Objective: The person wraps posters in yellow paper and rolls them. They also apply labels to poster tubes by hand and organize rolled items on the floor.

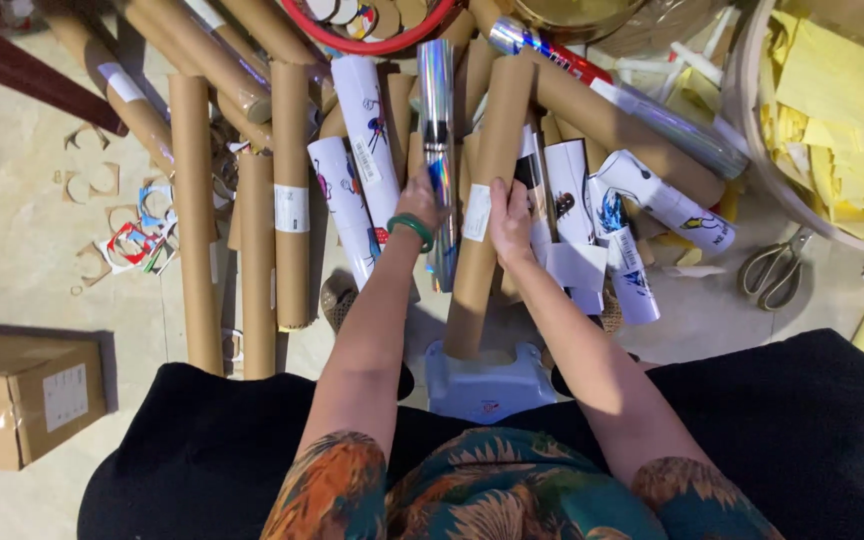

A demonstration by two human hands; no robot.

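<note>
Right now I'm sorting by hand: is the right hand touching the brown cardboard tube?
Touching. The head view shows the right hand wrapped around the brown cardboard tube, fingers overlapping its side with no gap.

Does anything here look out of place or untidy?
Yes. The cardboard tubes lie crisscrossed in a loose heap, cut paper scraps litter the floor at left, and scissors lie loose on the floor at right.
</note>
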